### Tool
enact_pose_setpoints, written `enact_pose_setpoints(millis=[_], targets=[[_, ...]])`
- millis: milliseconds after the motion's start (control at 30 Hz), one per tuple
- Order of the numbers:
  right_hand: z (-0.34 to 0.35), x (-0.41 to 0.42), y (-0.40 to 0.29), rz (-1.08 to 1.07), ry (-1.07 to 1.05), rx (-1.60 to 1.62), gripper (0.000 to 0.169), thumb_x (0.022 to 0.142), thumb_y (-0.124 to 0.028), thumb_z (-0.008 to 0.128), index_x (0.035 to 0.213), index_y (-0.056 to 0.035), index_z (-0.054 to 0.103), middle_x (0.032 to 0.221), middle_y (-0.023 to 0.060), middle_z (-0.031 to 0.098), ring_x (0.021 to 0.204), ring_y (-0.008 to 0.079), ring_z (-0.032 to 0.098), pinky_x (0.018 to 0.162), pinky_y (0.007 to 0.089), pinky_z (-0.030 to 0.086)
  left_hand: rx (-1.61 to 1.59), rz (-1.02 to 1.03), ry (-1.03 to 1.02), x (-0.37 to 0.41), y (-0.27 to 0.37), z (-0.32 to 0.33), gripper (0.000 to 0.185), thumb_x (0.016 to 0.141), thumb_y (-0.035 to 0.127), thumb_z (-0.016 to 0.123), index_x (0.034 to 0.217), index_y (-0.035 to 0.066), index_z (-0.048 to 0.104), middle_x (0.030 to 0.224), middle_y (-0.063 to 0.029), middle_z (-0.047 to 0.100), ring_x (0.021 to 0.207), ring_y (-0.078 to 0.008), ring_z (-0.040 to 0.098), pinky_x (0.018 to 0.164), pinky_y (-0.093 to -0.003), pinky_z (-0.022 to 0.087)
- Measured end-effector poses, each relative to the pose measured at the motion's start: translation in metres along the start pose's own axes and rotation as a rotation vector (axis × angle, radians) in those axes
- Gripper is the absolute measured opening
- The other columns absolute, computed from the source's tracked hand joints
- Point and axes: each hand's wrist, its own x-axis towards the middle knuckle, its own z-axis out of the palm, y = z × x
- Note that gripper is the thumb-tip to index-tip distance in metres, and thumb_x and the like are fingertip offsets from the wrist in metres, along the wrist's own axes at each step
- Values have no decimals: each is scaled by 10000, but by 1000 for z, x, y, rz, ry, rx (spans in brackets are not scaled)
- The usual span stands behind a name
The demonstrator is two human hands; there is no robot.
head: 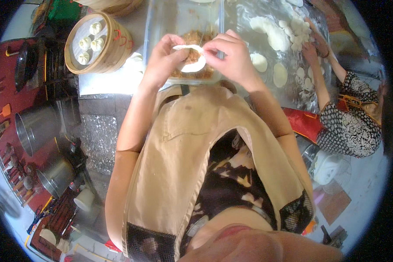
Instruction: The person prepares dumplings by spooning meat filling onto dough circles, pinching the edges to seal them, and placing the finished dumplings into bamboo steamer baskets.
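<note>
Above a clear plastic tub [185,8] of brown minced filling [191,36], my left hand [168,54] supports a round white dough wrapper [193,68], its thumb over the filling lying in the middle. My right hand [227,54] pinches the wrapper's right edge between thumb and fingers. The wrapper is partly raised at the rim and not closed. To the left stands a round bamboo steamer [121,42] holding several pleated buns [97,44] on a pale liner.
A floured metal worktop [245,36] carries flat dough rounds [280,75] and dough pieces [298,29] at the right. A co-worker's hands [311,52] are among them. Another bamboo steamer [114,5] is at the top left; large metal pots [39,127] stand further left.
</note>
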Motion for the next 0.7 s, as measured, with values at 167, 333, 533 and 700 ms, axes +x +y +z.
enact_pose_setpoints(millis=[167, 333, 533, 700], targets=[[1, 1, 4, 1, -23, 30, 88, 697, -57, 685, 781, -71, 664, 709, 23, 612, 659, 185, 503, 635, 294, 417, -5, 0, -62, 1, 12, 7, 237, 830, 70, 600, 1034, 35, 485, 883, -82, 633, 814, -136, 608, 655, -233, 494], [-9, -4, -7, -40, 43, -23, 66, 698, -78, 704, 735, -92, 651, 702, 36, 614, 654, 198, 498, 628, 317, 400, 50, -1, -118, -3, 18, 3, 253, 855, 116, 605, 1075, 10, 538, 961, -78, 637, 864, -145, 617, 767, -290, 507], [-15, -3, -2, 99, 33, 135, 54, 685, -70, 711, 720, -69, 670, 663, 46, 610, 625, 206, 532, 628, 318, 406, 50, 3, -189, 8, 20, 12, 158, 869, 45, 592, 1025, 36, 571, 837, -45, 647, 712, -78, 601, 571, -187, 465], [-23, -7, -7, 9, 63, 66, 55, 682, -78, 711, 716, -71, 669, 644, 48, 602, 593, 201, 514, 612, 314, 399, 122, -2, -200, 9, 31, 18, 114, 843, 34, 611, 941, 16, 555, 807, -31, 625, 687, -56, 564, 552, -201, 434]])
